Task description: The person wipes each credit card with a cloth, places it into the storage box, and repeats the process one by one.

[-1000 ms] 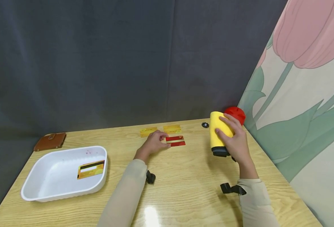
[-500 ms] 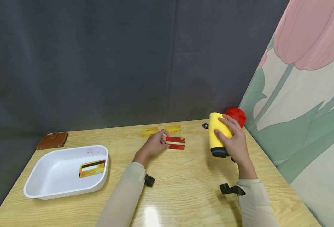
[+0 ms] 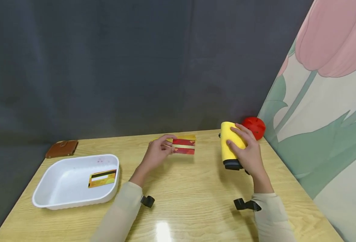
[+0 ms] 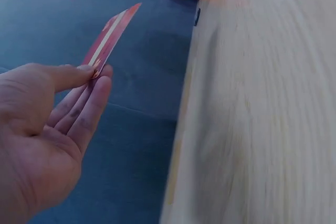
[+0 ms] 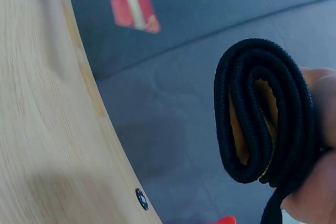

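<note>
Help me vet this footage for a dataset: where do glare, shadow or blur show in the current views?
Head view: a white glare patch on the table near the picture's bottom edge; left wrist: a bluish cast, with a long soft shadow running along the table; right wrist: the red card looks blurred, while the edges of the yellow-and-black roll are crisper.

Head cam sits above and behind both grips, looks forward and down, farthest off, catching left hand (image 3: 157, 150), right hand (image 3: 248, 148) and table (image 3: 199, 191). Left wrist cam: close to the card (image 4: 110, 39) grip, tipped sideways, facing past it to the curtain (image 4: 142, 140). Right wrist cam: close to the roll (image 5: 294, 124) grip, tipped too, curtain beyond. All three share card, table, curtain.
</note>
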The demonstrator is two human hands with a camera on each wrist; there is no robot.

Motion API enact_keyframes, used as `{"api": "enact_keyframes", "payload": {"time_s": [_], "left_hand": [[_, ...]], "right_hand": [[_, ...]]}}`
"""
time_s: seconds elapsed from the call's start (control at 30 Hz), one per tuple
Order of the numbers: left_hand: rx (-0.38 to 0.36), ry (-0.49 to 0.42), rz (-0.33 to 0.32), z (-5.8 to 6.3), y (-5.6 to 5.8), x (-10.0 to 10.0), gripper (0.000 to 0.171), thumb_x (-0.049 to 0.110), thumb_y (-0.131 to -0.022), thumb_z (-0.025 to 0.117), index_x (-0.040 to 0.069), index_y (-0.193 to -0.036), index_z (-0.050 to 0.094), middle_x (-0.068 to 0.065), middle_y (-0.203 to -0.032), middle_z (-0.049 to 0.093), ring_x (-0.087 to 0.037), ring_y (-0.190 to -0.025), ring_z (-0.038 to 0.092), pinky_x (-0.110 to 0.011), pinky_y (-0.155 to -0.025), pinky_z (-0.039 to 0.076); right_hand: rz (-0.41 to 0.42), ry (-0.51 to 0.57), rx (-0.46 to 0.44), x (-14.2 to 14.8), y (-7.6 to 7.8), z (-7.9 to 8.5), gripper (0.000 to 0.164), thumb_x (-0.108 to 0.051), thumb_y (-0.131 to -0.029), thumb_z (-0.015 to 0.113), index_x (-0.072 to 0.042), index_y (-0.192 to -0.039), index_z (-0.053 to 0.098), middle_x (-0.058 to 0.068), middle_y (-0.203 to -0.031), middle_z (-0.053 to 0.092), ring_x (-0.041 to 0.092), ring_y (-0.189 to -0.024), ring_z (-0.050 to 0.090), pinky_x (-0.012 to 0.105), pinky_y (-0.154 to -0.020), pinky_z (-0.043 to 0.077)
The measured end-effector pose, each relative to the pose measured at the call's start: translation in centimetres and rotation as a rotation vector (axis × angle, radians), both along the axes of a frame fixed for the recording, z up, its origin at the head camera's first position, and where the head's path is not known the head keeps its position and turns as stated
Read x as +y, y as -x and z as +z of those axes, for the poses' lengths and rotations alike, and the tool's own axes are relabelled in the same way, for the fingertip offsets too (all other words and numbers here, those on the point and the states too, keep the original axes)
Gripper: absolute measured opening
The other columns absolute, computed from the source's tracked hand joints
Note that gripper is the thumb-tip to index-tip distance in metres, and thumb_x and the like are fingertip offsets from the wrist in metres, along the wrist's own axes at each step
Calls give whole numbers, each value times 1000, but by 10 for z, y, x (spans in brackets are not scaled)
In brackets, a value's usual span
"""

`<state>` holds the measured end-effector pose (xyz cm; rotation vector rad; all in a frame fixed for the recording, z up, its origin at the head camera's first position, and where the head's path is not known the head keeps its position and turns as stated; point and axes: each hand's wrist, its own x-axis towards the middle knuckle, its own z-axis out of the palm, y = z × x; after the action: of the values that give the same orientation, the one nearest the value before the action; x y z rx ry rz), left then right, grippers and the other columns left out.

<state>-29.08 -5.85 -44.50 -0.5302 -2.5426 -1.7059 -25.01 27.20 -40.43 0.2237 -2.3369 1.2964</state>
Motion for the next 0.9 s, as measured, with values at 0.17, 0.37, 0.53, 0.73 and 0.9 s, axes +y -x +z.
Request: {"api": "enact_keyframes", "payload": {"time_s": [0.17,0.37,0.53,0.73,0.9], "left_hand": [[28,-17,66,6,-21,-14,28,13,-99,70,25,-124,73,-3,-104,74,-29,-92,77,-37,-76,64],[34,-61,123,8,-43,-29,29,12,-96,74,21,-123,74,-6,-103,74,-23,-90,77,-26,-72,62],[30,-83,137,9,-48,-34,32,13,-94,77,20,-125,73,-10,-107,73,-17,-91,76,-21,-74,60],[20,-93,144,11,-49,-33,36,13,-93,78,16,-128,73,-13,-108,74,-20,-93,75,-18,-76,60],[14,-97,127,11,-51,-29,39,12,-91,79,15,-129,72,-13,-108,74,-20,-93,75,-19,-79,61]], "right_hand": [[38,5,-14,-5,-3,2,49,-15,-94,76,-17,-141,65,2,-158,49,17,-131,44,15,-90,40],[92,3,16,-15,-6,5,47,-12,-93,76,-15,-139,66,3,-157,50,26,-142,45,11,-92,40],[134,-19,57,-30,-9,4,46,-8,-92,77,-13,-137,68,5,-155,52,31,-143,46,7,-93,40],[191,-41,95,-52,-13,1,48,-5,-89,80,-12,-135,69,6,-154,54,32,-144,48,5,-97,39],[243,-60,115,-67,-16,-3,48,-4,-87,81,-12,-134,70,7,-152,55,31,-144,47,5,-99,39]]}}
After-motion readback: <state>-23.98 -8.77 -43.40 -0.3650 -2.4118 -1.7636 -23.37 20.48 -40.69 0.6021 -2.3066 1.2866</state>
